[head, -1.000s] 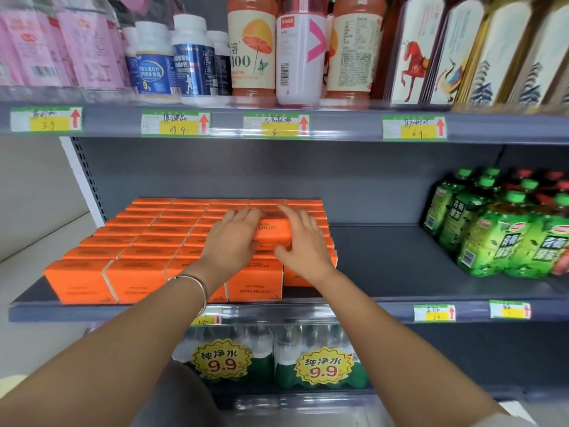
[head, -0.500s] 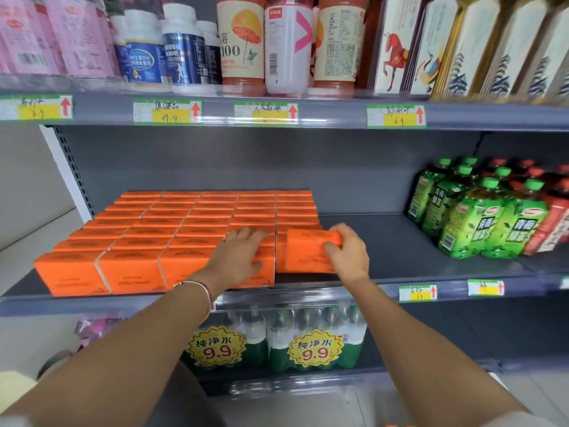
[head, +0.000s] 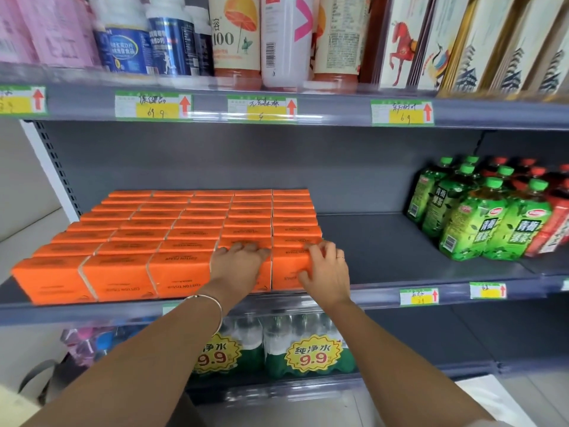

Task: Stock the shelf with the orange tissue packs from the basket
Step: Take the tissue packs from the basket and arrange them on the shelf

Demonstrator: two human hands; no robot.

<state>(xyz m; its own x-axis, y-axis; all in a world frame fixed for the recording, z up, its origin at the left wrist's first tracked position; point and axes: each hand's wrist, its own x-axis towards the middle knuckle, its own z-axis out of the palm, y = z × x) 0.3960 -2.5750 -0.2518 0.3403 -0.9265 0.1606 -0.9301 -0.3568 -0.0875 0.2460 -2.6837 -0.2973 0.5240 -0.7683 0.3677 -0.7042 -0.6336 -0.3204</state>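
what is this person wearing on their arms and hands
Both forearms are bare and there are no gloves. A thin silver bangle circles the wrist of the left hand; the right hand wears a thin ring on one finger. No sleeve clearly shows.

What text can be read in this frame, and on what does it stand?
"COTTON TISSUE", upside down: orange tissue pack.
"纯净水 9.9": yellow tag on water bottles.
"100": juice bottle.
"青梅绿茶": green tea bottle.
Shelf price tags: handwriting too blurred to read.
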